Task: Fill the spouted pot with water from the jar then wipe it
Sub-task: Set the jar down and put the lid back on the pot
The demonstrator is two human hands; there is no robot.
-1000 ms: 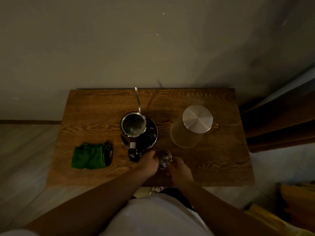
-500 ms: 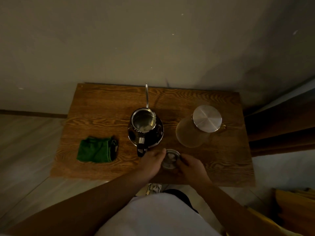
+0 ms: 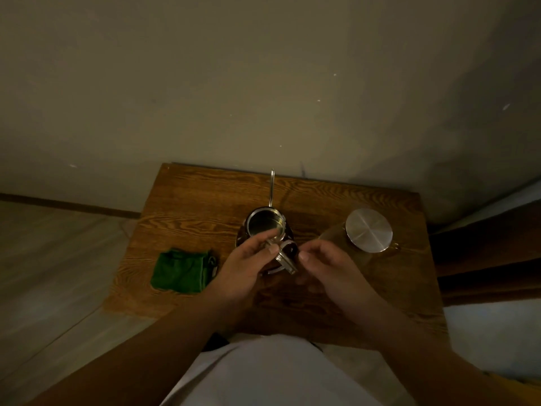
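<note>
The spouted pot [image 3: 265, 230] stands near the middle of the wooden table [image 3: 187, 206], its mouth open and its thin spout pointing away toward the wall. Half a second ago its small metal lid [image 3: 285, 260] lay low on the table just in front of the pot, between the two hands; now it has been lifted and hangs tilted on edge above the pot's handle side, pinched by the fingers of the left hand [image 3: 246, 266]. The right hand [image 3: 326, 263] has let go of the lid and hovers just right of it, fingers loosely curled and apart, holding nothing. The jar [image 3: 366, 232], a glass vessel with a flat metal cover, stands to the right of the pot, covered and untouched. The green cloth [image 3: 181, 269] lies folded to the left of the pot, well clear of both hands. The dim light hides whether there is water inside the pot. With the lid coming back toward the mouth, either the filling is done or the lid is merely being moved aside; the frames do not settle which, and the wiping has not begun.
</note>
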